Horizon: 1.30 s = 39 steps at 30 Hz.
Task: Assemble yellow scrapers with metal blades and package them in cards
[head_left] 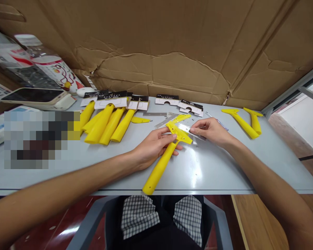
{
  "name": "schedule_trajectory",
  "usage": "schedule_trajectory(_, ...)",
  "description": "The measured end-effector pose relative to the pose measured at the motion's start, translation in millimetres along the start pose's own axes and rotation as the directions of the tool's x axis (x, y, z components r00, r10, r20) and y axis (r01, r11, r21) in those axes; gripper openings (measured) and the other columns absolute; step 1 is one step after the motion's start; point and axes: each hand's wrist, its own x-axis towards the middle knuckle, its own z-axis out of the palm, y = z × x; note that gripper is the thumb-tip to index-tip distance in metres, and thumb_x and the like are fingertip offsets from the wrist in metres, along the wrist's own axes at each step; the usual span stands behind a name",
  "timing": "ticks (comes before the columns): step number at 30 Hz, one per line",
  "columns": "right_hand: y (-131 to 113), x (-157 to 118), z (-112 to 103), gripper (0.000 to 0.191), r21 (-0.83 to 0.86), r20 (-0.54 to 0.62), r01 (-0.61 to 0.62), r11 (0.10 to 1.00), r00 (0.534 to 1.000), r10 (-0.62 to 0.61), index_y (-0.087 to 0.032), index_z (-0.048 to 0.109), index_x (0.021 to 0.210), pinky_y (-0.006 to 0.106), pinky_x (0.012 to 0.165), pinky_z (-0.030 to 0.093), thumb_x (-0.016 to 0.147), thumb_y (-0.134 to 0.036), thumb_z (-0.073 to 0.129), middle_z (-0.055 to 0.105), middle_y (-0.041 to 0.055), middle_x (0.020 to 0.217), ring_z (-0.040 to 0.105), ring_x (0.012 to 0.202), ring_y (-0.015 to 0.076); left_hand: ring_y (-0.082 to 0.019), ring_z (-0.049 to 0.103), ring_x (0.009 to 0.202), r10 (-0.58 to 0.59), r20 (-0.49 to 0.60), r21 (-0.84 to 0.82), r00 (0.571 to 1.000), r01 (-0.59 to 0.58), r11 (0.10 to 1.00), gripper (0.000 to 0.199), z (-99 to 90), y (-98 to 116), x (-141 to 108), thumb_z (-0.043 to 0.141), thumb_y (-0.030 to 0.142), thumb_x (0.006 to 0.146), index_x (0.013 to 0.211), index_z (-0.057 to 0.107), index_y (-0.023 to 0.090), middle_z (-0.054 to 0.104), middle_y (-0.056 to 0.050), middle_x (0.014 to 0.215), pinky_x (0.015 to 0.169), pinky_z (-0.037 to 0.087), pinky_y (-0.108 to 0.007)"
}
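Observation:
My left hand [150, 146] is closed around the neck of a yellow plastic scraper [159, 170], its head tilted up and its long handle pointing down toward the table's front edge. To the right of the scraper's head, my right hand [212, 131] pinches a thin, shiny metal blade [184, 127] between thumb and fingers. The blade lies close against the far side of the head; whether they touch I cannot tell. Just beyond are a yellow cover piece [182, 118], other metal strips [155, 114] and several tiny screws.
Several yellow scrapers [103, 125] with black-and-white cards lie at left; two bare ones [242, 123] lie at right. Loose cards [167, 99] sit at the back. A pen [219, 122] is beside my right hand. Bottles [49, 66] and a phone [36, 94] stand far left. Cardboard [156, 34] walls the back.

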Motion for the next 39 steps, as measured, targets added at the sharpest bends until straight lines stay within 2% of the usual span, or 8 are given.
schedule_trajectory(5, 1, -1, -3, 0.037, -0.090, 0.014, 0.054, 0.995, 0.999, -0.052, -0.021, 0.084, 0.089, 0.030, 0.054, 0.039, 0.078, -0.055, 0.095, 0.075, 0.0031, 0.086, 0.054, 0.063, 0.0117, -0.021, 0.081, 0.085, 0.005, 0.000, 0.005, 1.000, -0.005, 1.000, 0.021, 1.8, 2, -1, 0.067, 0.017, 0.105, 0.125, 0.069, 0.011, 0.079, -0.021, 0.126, 0.067, 0.065, -0.029)
schedule_trajectory(8, -1, -4, -6, 0.038, -0.096, -0.046, 0.062, 0.994, 0.997, -0.066, -0.021, 0.082, 0.090, 0.030, 0.051, 0.036, 0.083, -0.057, 0.091, 0.068, -0.0010, 0.073, 0.048, 0.054, 0.0098, -0.020, 0.080, 0.085, 0.016, -0.003, 0.013, 1.000, -0.016, 1.000, 0.019, 1.6, 1, -1, 0.067, 0.017, 0.105, 0.123, 0.070, 0.010, 0.078, -0.022, 0.129, 0.066, 0.064, -0.029)
schedule_trajectory(11, -3, -5, -7, 0.040, -0.070, -0.116, 0.117, 0.991, 0.985, -0.125, -0.021, 0.078, 0.092, 0.032, 0.057, 0.046, 0.088, -0.060, 0.087, 0.066, -0.0020, 0.061, 0.058, 0.054, 0.0136, -0.021, 0.080, 0.085, 0.024, 0.006, 0.017, 1.000, -0.024, 1.000, 0.017, 1.0, 0, 0, 0.067, 0.017, 0.104, 0.120, 0.070, 0.011, 0.079, -0.021, 0.129, 0.067, 0.064, -0.029)
schedule_trajectory(15, -4, -5, -4, 0.041, 0.057, -0.087, 0.220, 0.974, 0.973, -0.215, -0.022, 0.071, 0.091, 0.038, 0.075, 0.060, 0.090, -0.060, 0.086, 0.081, 0.0052, 0.079, 0.078, 0.075, 0.0218, -0.022, 0.080, 0.086, 0.016, 0.012, 0.008, 1.000, -0.016, 1.000, 0.018, 0.9, -1, 0, 0.069, 0.019, 0.104, 0.120, 0.070, 0.012, 0.080, -0.020, 0.122, 0.067, 0.063, -0.030)
schedule_trajectory(22, -5, -7, -1, 0.029, 0.045, -0.177, 0.220, 0.974, 0.962, -0.209, -0.023, 0.084, 0.099, 0.046, 0.094, 0.064, 0.086, -0.049, 0.089, 0.085, 0.0080, 0.105, 0.080, 0.095, 0.0249, -0.021, 0.080, 0.085, 0.031, 0.003, -0.010, 1.000, -0.031, 0.999, 0.021, 0.0, -2, 2, 0.070, 0.019, 0.103, 0.123, 0.074, 0.014, 0.079, -0.020, 0.130, 0.070, 0.063, -0.032)
schedule_trajectory(30, -3, -6, 0, 0.022, 0.007, -0.248, 0.208, 0.978, 0.948, -0.200, -0.025, 0.088, 0.090, 0.042, 0.084, 0.063, 0.079, -0.043, 0.094, 0.083, 0.0076, 0.098, 0.075, 0.089, 0.0237, -0.019, 0.079, 0.082, 0.043, 0.014, 0.007, 0.999, -0.043, 0.999, 0.025, -3.1, -5, 3, 0.070, 0.020, 0.103, 0.127, 0.073, 0.013, 0.078, -0.020, 0.132, 0.070, 0.064, -0.032)
schedule_trajectory(34, -2, -6, 2, 0.035, 0.086, -0.166, 0.213, 0.973, 0.966, -0.197, -0.023, 0.085, 0.097, 0.038, 0.066, 0.060, 0.073, -0.044, 0.099, 0.080, 0.0058, 0.091, 0.069, 0.072, 0.0188, -0.020, 0.080, 0.085, 0.052, 0.029, -0.016, 0.998, -0.051, 0.999, 0.024, -3.9, -6, 3, 0.072, 0.020, 0.102, 0.125, 0.074, 0.013, 0.078, -0.021, 0.134, 0.071, 0.064, -0.032)
schedule_trajectory(39, 1, -5, 4, 0.040, 0.128, -0.083, 0.162, 0.978, 0.985, -0.152, -0.023, 0.084, 0.108, 0.036, 0.064, 0.059, 0.076, -0.042, 0.099, 0.080, 0.0055, 0.090, 0.070, 0.074, 0.0181, -0.024, 0.082, 0.090, 0.071, 0.049, -0.045, 0.996, -0.069, 0.997, 0.023, -7.1, -10, 4, 0.077, 0.020, 0.100, 0.122, 0.075, 0.014, 0.079, -0.021, 0.128, 0.078, 0.067, -0.037)
